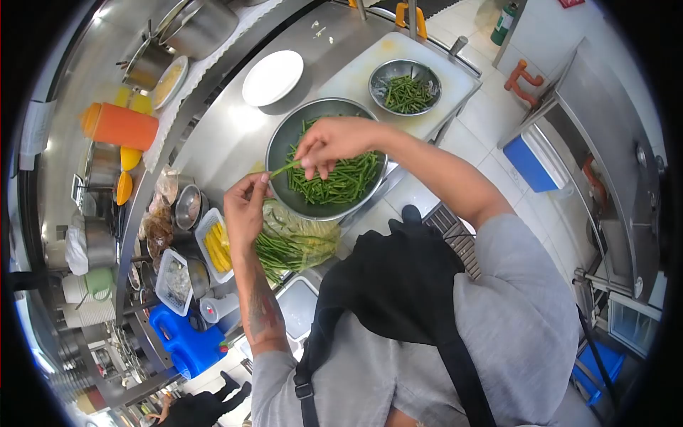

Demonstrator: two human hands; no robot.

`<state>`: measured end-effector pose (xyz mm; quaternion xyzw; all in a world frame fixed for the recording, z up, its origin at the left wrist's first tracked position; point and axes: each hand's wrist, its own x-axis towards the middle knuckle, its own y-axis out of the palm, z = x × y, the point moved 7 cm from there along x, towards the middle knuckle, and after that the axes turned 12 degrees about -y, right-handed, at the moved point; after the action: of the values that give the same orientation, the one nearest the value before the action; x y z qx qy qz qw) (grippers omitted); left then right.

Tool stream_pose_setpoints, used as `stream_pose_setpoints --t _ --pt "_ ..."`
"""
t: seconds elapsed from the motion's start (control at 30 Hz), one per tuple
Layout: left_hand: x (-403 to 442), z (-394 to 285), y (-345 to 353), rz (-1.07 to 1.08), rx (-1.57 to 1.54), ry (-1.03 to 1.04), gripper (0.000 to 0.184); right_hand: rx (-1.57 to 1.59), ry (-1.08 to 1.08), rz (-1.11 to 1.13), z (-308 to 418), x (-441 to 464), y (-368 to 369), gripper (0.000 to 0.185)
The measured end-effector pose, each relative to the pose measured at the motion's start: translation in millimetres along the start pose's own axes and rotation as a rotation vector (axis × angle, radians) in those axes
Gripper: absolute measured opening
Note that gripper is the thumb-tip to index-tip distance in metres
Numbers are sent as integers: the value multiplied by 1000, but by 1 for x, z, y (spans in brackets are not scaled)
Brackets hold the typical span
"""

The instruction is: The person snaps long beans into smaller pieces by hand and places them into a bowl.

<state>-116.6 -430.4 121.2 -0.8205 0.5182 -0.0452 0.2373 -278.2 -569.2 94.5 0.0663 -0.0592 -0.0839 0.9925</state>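
Observation:
A green bean (pixel 286 169) is stretched between my two hands over the rim of a large metal bowl (pixel 273 153). My left hand (pixel 245 206) pinches one end between thumb and fingers, just left of the bowl. From above the bowl, my right hand (pixel 334 146) grips the other end with its fingers curled. Cut green beans (pixel 341 183) fill much of the bowl and are partly hidden under my right hand. Below my left hand, a clear plastic bag (pixel 313 238) holds long whole green beans (pixel 277 250).
A smaller metal bowl (pixel 374 80) with green beans stands on a white cutting board (pixel 455 82). Beside it is a white plate (pixel 273 77). At left are a tub of yellow pieces (pixel 215 245), a blue jug (pixel 186 341) and an orange container (pixel 124 127). Another person (pixel 199 407) appears lower left.

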Motion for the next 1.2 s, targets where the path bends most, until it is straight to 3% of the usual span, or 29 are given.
stream_pose_setpoints --t 0.07,0.1,0.17,0.2,0.23,0.3,0.37,0.43,0.57,0.63,0.7,0.73,0.77,0.8,0.83,0.9,0.97,1.03,1.1,1.2 --pt "5 4 2 -34 38 50 27 -363 -23 -59 7 5 5 26" --pt "3 3 4 -74 117 98 26 -365 -20 -55 4 8 13 26" --pt "-4 0 13 -124 191 138 25 -1323 -123 -251 8 15 13 12" --pt "-14 -13 20 -282 424 247 25 -1417 -160 -378 6 16 13 12" --pt "-24 -23 26 -436 661 354 24 -1414 -162 -369 -3 18 11 12" --pt "-20 -19 23 -436 579 369 23 -1380 -65 -352 -14 27 -11 15" --pt "-15 1 18 -267 363 115 24 -1295 -172 -383 -26 38 -18 17" --pt "-12 9 14 -194 267 66 24 -758 -407 -192 5 40 5 19" --pt "-16 5 14 -52 148 -69 24 -938 -263 224 9 38 53 17" --pt "-14 15 15 -52 131 -62 25 -1038 -219 228 6 38 59 18" --pt "-16 21 12 -47 117 -57 25 -949 -412 101 0 37 60 19" --pt "-16 25 5 0 -91 -90 25 -949 -413 100 -11 39 54 19" --pt "-16 28 1 48 -300 -123 24 -240 -283 -82 -31 44 29 20" --pt "-14 26 -5 -3 -261 -77 23 463 -128 -245 -49 45 17 20" --pt "-13 26 -7 -11 -267 -75 23 458 -125 -237 -53 45 11 20" --pt "-12 27 -6 31 -140 -130 29 -83 -157 -224 -50 41 4 27" --pt "-11 23 -2 38 -177 -172 33 -34 -59 -200 -52 35 18 28" --pt "-5 21 8 47 -222 -203 37 -651 -345 -160 3 29 44 30" --pt "-2 16 16 90 -226 -159 45 -691 -290 -151 7 33 44 34" --pt "-4 14 21 107 -231 -124 38 -701 -221 -152 7 31 33 34"
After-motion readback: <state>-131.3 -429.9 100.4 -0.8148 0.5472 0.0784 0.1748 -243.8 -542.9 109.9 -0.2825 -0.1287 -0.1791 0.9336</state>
